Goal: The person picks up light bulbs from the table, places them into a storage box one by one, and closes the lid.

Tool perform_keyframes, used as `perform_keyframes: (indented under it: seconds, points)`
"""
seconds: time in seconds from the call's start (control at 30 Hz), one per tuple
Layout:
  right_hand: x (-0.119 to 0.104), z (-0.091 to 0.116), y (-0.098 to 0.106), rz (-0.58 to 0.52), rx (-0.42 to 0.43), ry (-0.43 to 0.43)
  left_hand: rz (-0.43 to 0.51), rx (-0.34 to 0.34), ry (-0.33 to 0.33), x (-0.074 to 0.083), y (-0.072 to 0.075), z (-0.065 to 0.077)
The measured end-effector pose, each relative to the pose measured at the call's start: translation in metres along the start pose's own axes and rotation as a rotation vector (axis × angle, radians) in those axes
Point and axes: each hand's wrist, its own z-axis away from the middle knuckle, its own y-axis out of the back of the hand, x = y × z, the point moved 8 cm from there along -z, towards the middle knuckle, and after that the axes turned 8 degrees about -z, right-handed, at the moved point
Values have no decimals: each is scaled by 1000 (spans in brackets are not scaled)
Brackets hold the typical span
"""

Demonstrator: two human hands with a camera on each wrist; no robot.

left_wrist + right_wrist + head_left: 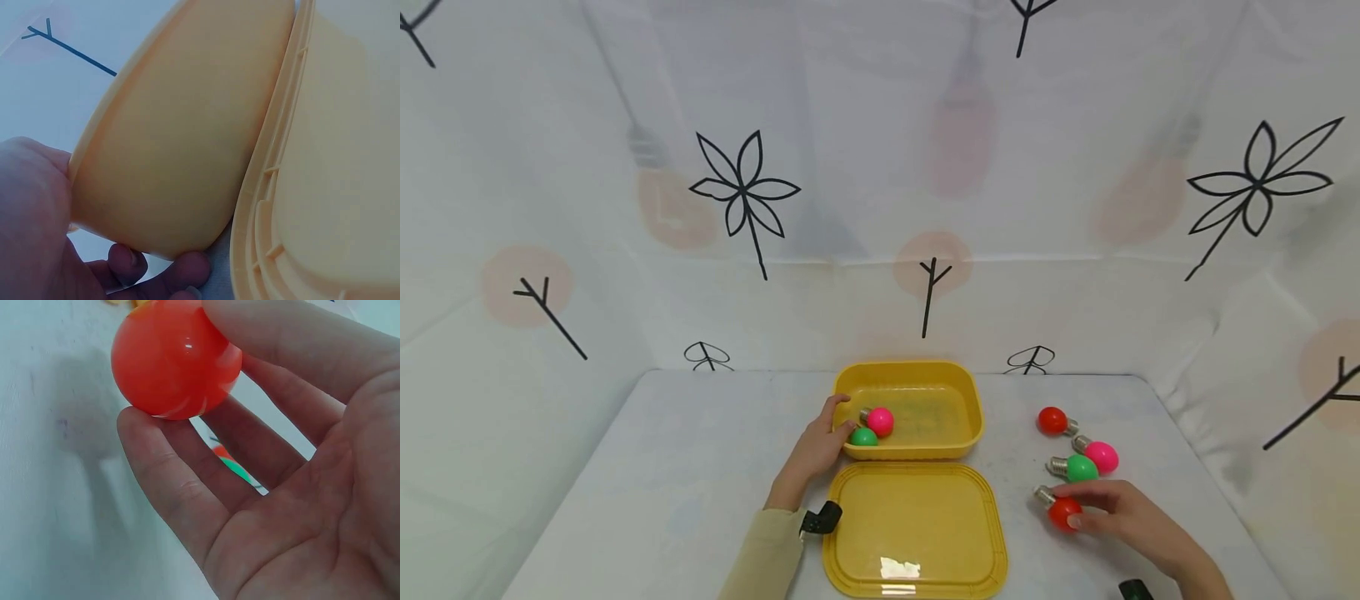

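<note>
My right hand (1123, 521) holds a red light bulb (1063, 512) between thumb and fingers, beside the yellow lid. In the right wrist view the red bulb (176, 359) shows its round glossy end at the fingertips. My left hand (816, 450) grips the left wall of a yellow plastic container (925, 452), thumb at the rim. The left wrist view shows the container's outer wall (175, 131) with fingers (128, 265) curled at its end. Inside the container lie a pink bulb (881, 422) and a green bulb (863, 437), near the left hand.
A yellow lid (916, 529) lies flat in front of the container. On the right of the white table (700, 467) lie another red bulb (1052, 421), a pink bulb (1102, 456) and a green bulb (1082, 468). A patterned white cloth (850, 208) hangs behind.
</note>
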Motion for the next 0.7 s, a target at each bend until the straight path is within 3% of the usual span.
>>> perform_keyframes:
  seconds: [0.7]
  points:
    - [-12, -15, -15, -64, 96, 1, -5, 2, -3, 0, -1, 0]
